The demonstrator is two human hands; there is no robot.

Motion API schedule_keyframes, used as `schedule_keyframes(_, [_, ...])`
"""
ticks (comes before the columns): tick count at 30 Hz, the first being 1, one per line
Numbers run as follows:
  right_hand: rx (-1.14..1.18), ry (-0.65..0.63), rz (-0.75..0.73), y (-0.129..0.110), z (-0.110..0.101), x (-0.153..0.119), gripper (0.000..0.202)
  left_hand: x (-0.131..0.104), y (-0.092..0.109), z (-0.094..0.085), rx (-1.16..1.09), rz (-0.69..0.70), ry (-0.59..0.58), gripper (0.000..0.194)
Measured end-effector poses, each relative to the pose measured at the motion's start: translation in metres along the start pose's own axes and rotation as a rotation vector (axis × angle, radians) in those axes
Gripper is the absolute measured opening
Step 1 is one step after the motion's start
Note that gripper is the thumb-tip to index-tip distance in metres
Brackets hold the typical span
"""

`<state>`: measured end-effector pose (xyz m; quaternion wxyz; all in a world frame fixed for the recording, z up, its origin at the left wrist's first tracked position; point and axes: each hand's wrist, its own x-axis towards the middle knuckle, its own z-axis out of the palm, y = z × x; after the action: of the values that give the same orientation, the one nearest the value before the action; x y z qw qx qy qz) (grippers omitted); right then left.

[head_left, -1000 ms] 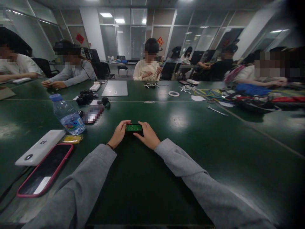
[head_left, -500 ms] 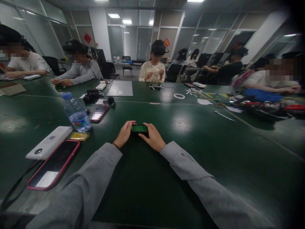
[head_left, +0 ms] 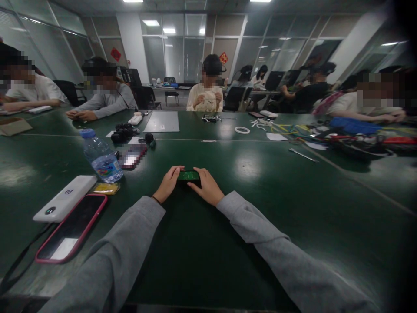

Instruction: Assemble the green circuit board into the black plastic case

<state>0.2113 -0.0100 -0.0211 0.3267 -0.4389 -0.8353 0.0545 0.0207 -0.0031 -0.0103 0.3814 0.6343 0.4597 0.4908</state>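
The glossy dark green table [head_left: 280, 208] spans the lower frame. Two long grey fabric sleeves [head_left: 107, 248] extend from the bottom corners toward centre. The clear plastic bottle with a blue cap [head_left: 102, 158] stands at left. At frame centre, the left hand [head_left: 167, 184] and right hand [head_left: 208, 186] are partly closed, fingers curled around opposite ends of the small black rectangular object with a green, speckled face [head_left: 188, 175]. Object-to-table contact cannot be determined. Uneven finger pressure could tilt the object; loosening either end could let it slip.
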Motion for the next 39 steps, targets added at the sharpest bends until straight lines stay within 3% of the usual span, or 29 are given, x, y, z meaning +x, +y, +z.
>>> schedule_keyframes(39, [0.000,0.011,-0.009,0.0007,0.0014,-0.0003,0.062,0.0005,0.0014,-0.0001,0.024,-0.012,-0.027,0.038])
